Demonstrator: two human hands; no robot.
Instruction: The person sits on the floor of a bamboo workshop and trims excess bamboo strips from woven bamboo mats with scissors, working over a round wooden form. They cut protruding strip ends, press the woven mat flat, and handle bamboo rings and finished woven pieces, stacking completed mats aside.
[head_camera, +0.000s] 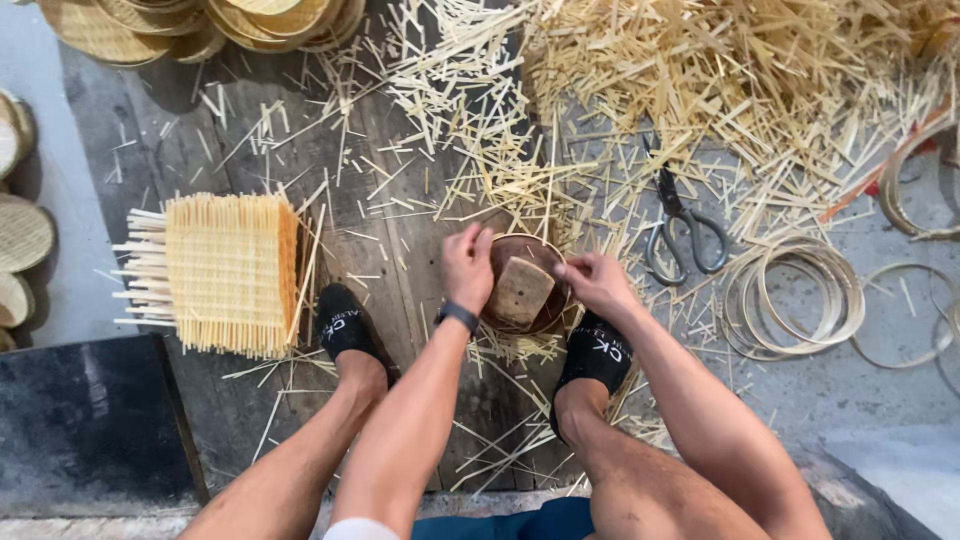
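Left hand (467, 266) curled over the round brown mould (525, 288), gripping its rim; right hand (596, 282) pinched its other edge. Scissors (680, 228) lay just beside.

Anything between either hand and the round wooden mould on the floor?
Nothing visible. The left hand rests on the left rim of the round mould and the right hand on its right rim. The square wooden block sits on top, between the hands. Loose bamboo slivers lie beyond it.

No packages, labels, signs or screens are in view.
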